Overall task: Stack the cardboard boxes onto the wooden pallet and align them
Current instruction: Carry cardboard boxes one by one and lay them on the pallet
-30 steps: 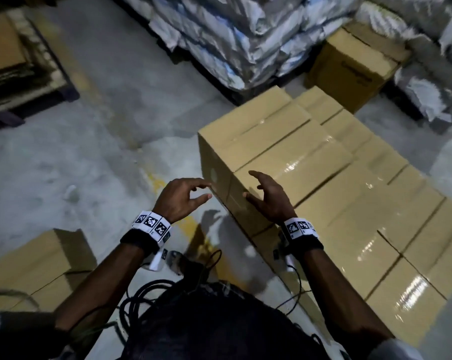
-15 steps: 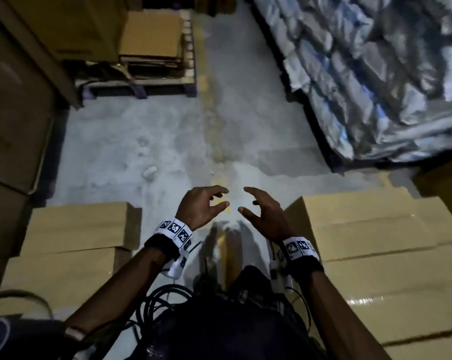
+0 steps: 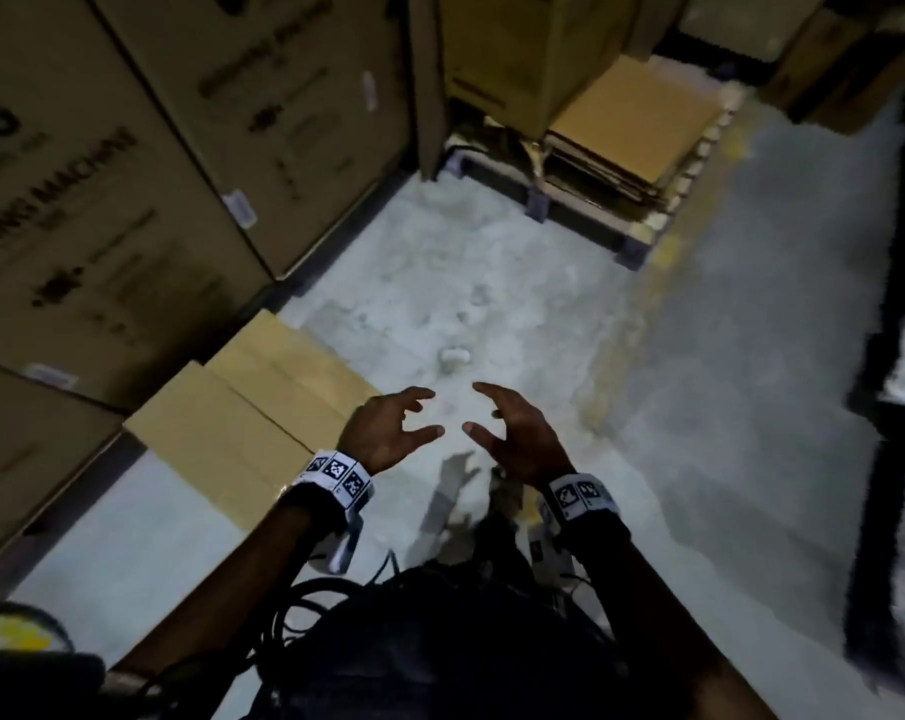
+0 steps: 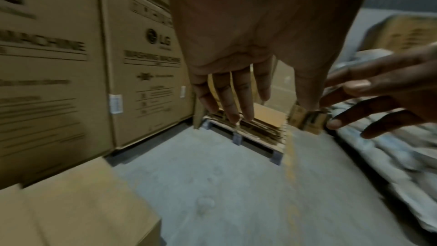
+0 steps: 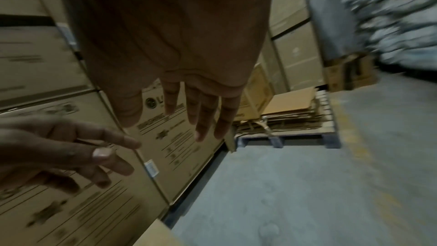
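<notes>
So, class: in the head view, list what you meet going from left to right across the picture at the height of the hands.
Plain cardboard boxes on the floor → left hand → right hand → bare concrete floor → dark pallet edge.

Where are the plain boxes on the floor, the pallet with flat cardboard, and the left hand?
plain boxes [image 3: 263, 402], head view, top face.
pallet [image 3: 632, 246], head view, front corner.
left hand [image 3: 382, 433], head view, back of hand.
</notes>
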`<state>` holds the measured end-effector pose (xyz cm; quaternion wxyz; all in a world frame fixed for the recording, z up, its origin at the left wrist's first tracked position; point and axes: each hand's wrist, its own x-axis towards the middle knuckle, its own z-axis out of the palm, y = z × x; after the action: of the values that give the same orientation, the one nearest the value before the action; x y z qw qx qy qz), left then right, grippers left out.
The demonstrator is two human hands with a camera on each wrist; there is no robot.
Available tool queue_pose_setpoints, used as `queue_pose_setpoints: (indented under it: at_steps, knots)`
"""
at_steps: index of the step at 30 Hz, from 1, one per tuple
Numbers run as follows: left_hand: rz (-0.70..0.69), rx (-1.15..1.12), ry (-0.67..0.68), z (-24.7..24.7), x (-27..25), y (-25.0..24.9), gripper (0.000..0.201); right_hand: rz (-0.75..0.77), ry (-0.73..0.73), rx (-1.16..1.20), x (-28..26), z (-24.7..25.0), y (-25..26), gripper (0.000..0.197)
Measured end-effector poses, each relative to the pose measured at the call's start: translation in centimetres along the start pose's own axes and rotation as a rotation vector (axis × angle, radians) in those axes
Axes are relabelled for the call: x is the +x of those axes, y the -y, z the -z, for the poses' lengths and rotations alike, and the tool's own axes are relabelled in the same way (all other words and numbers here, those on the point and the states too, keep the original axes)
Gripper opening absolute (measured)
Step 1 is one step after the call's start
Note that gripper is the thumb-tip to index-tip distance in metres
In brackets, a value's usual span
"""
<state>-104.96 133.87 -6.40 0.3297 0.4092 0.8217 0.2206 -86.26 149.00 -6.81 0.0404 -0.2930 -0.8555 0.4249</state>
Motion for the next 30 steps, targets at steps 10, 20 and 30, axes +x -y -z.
queue_pose_setpoints:
  at_steps: [10, 20, 30]
  knots:
    - [0.45, -0.158, -0.243, -1.3, 2.8, 2.4, 0.075, 0.238, 0.46, -0.157, 15.6, 1.6, -0.4, 0.061]
    - [0.757, -0.493, -0.261, -4.1, 1.4, 10.6, 0.096, 0.247, 0.779, -0.315, 20.9, -5.2, 2.2, 0.068]
    - [0.917, -0.536, -0.204, -8.6, 5.9, 24.9, 0.088, 0.101, 0.754, -0.353, 28.5, -18.1, -0.8, 0.067]
